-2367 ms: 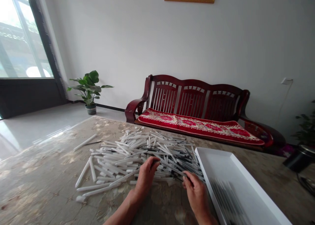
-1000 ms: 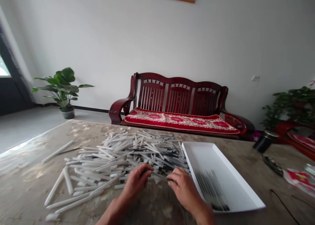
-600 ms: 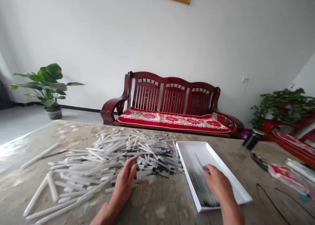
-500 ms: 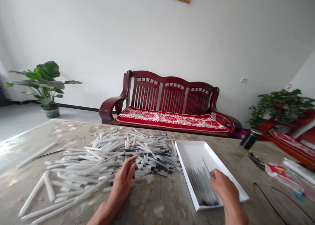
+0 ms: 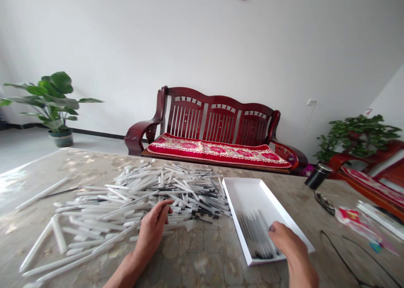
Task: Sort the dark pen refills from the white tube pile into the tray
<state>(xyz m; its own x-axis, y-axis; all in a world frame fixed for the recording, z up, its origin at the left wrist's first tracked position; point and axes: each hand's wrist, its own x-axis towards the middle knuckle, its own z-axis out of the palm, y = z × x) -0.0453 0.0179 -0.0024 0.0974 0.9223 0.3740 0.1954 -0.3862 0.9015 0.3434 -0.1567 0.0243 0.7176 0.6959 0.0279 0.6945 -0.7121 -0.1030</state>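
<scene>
Rods [image 5: 256,234], slim, straight, dark-ended

The bare left forearm [image 5: 124,268] slants inward from the lower edge of the view, its wrist almost straight, and the left hand [image 5: 153,224] is turned thumb side up, loosely curled, with the index finger [image 5: 164,203] stretched forward above the bent thumb. Well apart from it and a little lower in view, the right hand [image 5: 286,239] points inward from a bent wrist [image 5: 301,260], back upward, its fingers folded toward the thumb and their tips mostly hidden.
</scene>
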